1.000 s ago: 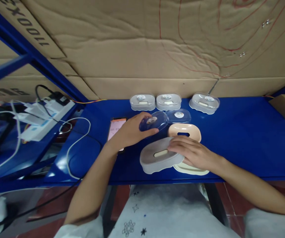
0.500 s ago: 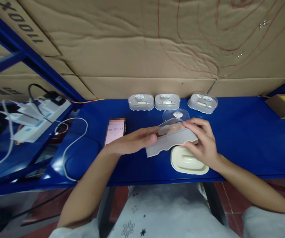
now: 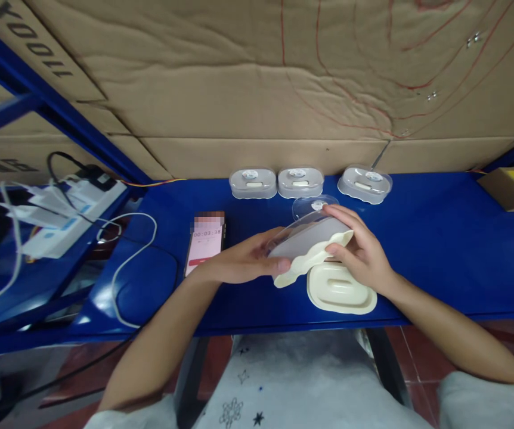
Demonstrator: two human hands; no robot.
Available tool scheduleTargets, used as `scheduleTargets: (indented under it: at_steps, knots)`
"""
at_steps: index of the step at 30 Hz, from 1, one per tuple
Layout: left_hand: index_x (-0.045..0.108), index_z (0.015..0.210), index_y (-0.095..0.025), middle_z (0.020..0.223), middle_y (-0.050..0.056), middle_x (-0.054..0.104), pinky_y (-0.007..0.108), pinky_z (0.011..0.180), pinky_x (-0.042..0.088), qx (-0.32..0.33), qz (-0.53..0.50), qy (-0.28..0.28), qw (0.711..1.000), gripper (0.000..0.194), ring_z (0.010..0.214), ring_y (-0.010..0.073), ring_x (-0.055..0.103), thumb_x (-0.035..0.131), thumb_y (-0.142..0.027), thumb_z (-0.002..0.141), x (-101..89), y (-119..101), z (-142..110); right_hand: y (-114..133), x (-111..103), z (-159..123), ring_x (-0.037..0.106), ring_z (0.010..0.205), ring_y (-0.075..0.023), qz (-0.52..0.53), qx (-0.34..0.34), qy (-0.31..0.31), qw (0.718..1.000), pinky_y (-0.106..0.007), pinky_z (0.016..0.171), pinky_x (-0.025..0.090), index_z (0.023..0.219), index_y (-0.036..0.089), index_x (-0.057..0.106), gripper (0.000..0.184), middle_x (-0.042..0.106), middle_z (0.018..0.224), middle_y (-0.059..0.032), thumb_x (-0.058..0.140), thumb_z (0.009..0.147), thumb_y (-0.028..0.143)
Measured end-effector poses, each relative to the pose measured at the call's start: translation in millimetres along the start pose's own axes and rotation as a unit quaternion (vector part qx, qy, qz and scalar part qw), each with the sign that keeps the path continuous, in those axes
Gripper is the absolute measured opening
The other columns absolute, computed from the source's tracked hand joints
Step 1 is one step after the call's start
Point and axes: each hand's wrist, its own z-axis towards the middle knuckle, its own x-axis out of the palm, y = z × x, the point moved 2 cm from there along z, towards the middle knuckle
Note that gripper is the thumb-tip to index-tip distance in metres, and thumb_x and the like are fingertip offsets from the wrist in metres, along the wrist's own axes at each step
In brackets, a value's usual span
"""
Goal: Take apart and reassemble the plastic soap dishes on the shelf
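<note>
Both hands hold a grey plastic soap box (image 3: 304, 243) tilted up above the table, its wavy cream rim turned toward me and a clear lid over its far side. My left hand (image 3: 261, 256) grips its left end, thumb on the near side. At the right end is my right hand (image 3: 362, 250), fingers over the top and thumb on the rim. Below lies a cream oval dish (image 3: 341, 291) with a raised bar. Just behind the held box, a clear lid (image 3: 308, 205) with a round sticker rests on the table, partly covered. Whether the held lid is fully seated is unclear.
Three lidded grey boxes, a left one (image 3: 252, 183), a middle one (image 3: 300, 182) and a right one (image 3: 364, 185), stand along the cardboard wall (image 3: 239, 107). A phone (image 3: 206, 241) showing a timer lies left. A power strip (image 3: 78, 217) with cables and a cardboard box (image 3: 511, 187) flank the blue table (image 3: 440, 256).
My left hand has brought a clear lid over to the grey box. The box has been lifted off the table and tilted, and my right hand now grips its right end.
</note>
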Motion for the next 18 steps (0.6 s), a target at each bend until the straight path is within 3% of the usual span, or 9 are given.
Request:
scheduleTargets:
  at_steps: [5,8,10,15,18]
  knots:
    - [0.065,0.147,-0.025,0.138,0.013,0.073,0.05,0.104,0.056,0.027,-0.05,0.016,0.998,0.084,0.132,0.0395,0.065,0.072,-0.08,0.084,9.3,0,4,-5,2,-1,0.061,0.141,-0.0299,0.08,0.059,-0.002,0.995,-0.051,0.121,0.049,0.154,0.031,0.054,0.054,0.062,0.156,-0.0089,0.067,0.103,0.045]
    - [0.055,0.154,-0.03,0.158,0.013,0.058,0.051,0.112,0.052,0.056,-0.063,0.005,0.996,0.102,0.142,0.0399,0.058,0.085,-0.079,0.07,18.1,-1,5,-8,0,-2,0.066,0.135,-0.0303,0.106,0.083,-0.019,0.991,-0.05,0.116,0.054,0.15,0.029,0.056,0.053,0.064,0.153,-0.0094,0.066,0.102,0.05]
    - [0.047,0.157,-0.033,0.167,0.013,0.048,0.051,0.115,0.051,0.068,-0.063,-0.04,0.995,0.111,0.148,0.0396,0.052,0.092,-0.074,0.064,23.6,1,7,-9,0,-1,0.07,0.125,-0.0293,0.114,0.098,-0.033,0.988,-0.048,0.108,0.06,0.15,0.029,0.057,0.052,0.066,0.148,-0.0088,0.065,0.102,0.051]
    - [0.053,0.143,-0.027,0.155,0.012,0.059,0.05,0.115,0.05,0.087,-0.092,-0.188,0.974,0.079,0.14,0.0363,0.058,0.09,-0.057,0.079,35.0,15,10,-8,1,4,0.074,0.116,-0.0281,0.101,0.106,-0.055,0.988,-0.045,0.098,0.064,0.148,0.027,0.057,0.052,0.069,0.142,-0.0095,0.065,0.102,0.05]
    - [0.058,0.138,-0.025,0.15,0.011,0.063,0.049,0.117,0.049,0.12,-0.119,-0.229,0.959,0.067,0.141,0.0362,0.058,0.088,-0.049,0.084,43.6,19,3,-6,3,3,0.072,0.12,-0.028,0.077,0.068,-0.052,0.993,-0.046,0.103,0.062,0.148,0.029,0.057,0.051,0.07,0.142,-0.008,0.067,0.102,0.048]
